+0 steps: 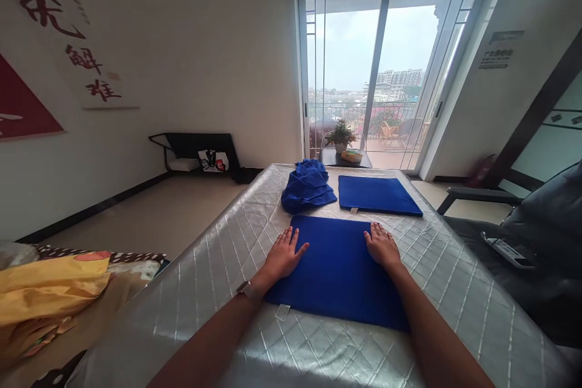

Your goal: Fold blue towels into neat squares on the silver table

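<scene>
A blue cushion cover (339,273) lies flat on the silver quilted table cover (218,291), its white label at the near left edge. On its left side rests my left hand (284,254), palm down with fingers stretched out and the thumb apart. My right hand (382,245) lies palm down on its far right side, fingers extended. Neither hand holds anything. Beyond the right hand is another flat blue cover (378,195) with a label at its near edge. A crumpled heap of blue cloth (309,187) sits beyond the left hand.
A black armchair (482,224) stands along the right side, with a white power strip (508,251) on it. Yellow cloth (50,285) lies at the lower left. Past the far edge, a small table holds a potted plant (341,136) before the glass sliding doors (386,73).
</scene>
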`<state>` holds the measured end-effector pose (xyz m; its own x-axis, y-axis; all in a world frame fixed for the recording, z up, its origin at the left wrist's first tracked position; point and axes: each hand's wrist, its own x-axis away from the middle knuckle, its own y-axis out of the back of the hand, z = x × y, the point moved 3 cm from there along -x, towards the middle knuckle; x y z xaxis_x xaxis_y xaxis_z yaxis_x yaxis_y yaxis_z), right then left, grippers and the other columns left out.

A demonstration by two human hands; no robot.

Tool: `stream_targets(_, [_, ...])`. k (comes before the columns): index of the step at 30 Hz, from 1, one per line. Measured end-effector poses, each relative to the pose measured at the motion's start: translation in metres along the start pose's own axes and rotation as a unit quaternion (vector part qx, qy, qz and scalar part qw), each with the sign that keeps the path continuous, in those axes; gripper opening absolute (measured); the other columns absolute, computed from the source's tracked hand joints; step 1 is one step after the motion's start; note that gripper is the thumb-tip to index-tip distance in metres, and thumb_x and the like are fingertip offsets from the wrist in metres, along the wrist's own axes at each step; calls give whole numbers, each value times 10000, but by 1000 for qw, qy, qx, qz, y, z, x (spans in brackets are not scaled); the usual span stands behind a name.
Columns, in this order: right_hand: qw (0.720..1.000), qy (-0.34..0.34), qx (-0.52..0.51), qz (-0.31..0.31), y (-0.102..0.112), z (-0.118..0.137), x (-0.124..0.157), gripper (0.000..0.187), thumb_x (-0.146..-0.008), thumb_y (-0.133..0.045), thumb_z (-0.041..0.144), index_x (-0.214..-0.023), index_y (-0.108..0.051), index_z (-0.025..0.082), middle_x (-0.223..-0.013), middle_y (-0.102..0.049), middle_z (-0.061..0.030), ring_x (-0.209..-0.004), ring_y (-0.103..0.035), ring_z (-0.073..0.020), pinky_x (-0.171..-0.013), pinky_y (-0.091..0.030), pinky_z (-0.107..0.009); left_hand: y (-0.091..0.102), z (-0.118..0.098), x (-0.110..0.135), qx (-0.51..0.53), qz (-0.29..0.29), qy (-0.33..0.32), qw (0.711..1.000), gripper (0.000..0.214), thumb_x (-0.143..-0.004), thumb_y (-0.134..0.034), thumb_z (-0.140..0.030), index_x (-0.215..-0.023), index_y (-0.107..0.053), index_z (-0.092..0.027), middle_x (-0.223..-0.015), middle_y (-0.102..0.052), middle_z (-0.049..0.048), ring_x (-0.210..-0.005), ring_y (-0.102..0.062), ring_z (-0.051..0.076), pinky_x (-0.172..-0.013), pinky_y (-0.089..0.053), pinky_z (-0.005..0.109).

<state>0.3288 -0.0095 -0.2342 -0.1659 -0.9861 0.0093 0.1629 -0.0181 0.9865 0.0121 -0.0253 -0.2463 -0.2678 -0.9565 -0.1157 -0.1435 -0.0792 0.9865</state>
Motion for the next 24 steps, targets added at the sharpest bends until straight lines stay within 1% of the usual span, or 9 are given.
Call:
stream_targets(4, [1000, 3, -1, -1, 1, 1, 1, 673, -1012, -128, 417, -1581, -201, 66, -1656, -179, -76, -1524, -127, -181, -1229, -88, -375, 5, 1, -3, 2, 27, 8, 1000, 860, -986, -124, -688, -1565, -264, -67, -1626, -215, 188, -1513, -196, 285, -1215, -202, 438])
stream_targets(6, [1000, 5, -1, -4, 1, 1, 1, 671, -1011, -136, 412, -1578, -209, 61, -1654, -187, -80, -1523, -132, -186, -1229, -91, -380, 8, 0, -7, -10, 41, 21, 999, 875, -978, -129, -701, -1558, -284, -63, -1617, -240, 194, -1505, -222, 292, -1212, -206, 441])
stream_targets(9, [1000, 8, -6, -9, 0, 1, 1, 665, -1009, -159, 403, -1575, -224, 61, -1651, -202, -79, -1522, -138, -189, -1228, -89, -380, 14, -14, -16, -34, 15, 30, 999, 873, -981, -135, -695, -1542, -323, -53, -1597, -286, 207, -1491, -262, 312, -1211, -214, 460])
stream_targets(11, [1000, 6, -10, -12, 0, 2, 1, 660, -1008, -170, 397, -1575, -228, 65, -1652, -202, -78, -1523, -133, -188, -1228, -80, -377, 14, -37, -23, -35, -12, -1, 999, 856, -993, -138, -672, -1527, -351, -37, -1586, -310, 216, -1488, -270, 313, -1216, -216, 455])
stream_targets(13, [1000, 4, -13, -13, -1, 2, 1, 657, -1008, -171, 393, -1576, -226, 69, -1653, -198, -76, -1523, -128, -184, -1228, -75, -373, 10, -68, -32, -19, -25, -58, 998, 822, -1010, -143, -640, -1510, -384, -34, -1572, -346, 215, -1482, -288, 300, -1217, -227, 438])
stream_targets(16, [1000, 4, -9, -15, -1, 1, 1, 657, -1008, -171, 393, -1577, -223, 67, -1652, -199, -75, -1521, -139, -186, -1227, -82, -373, -1, -121, -48, 20, -43, -139, 989, 724, -1036, -175, -588, -1481, -446, -84, -1538, -429, 181, -1453, -359, 266, -1202, -275, 416])
stream_targets(19, [1000, 18, 7, -16, -3, 0, 2, 642, -1003, -178, 349, -1577, -224, 63, -1649, -205, -76, -1520, -151, -195, -1225, -103, -378, -9, -166, -69, 65, -67, -178, 980, 620, -1055, -214, -527, -1445, -499, -139, -1492, -502, 154, -1411, -431, 251, -1171, -335, 423])
stream_targets(22, [999, 32, 21, -17, -4, -2, 3, 622, -988, -180, 263, -1579, -226, 75, -1651, -200, -64, -1520, -146, -185, -1223, -114, -371, -17, -192, -85, 91, -70, -187, 976, 606, -1062, -195, -491, -1436, -508, -131, -1488, -506, 155, -1412, -427, 247, -1170, -334, 422])
stream_targets(24, [999, 32, 23, -20, -5, -3, 3, 619, -984, -183, 247, -1580, -233, 88, -1652, -202, -55, -1521, -143, -177, -1223, -113, -364, -21, -198, -91, 88, -62, -186, 977, 623, -1062, -162, -488, -1452, -489, -128, -1510, -480, 150, -1436, -390, 241, -1185, -306, 425])
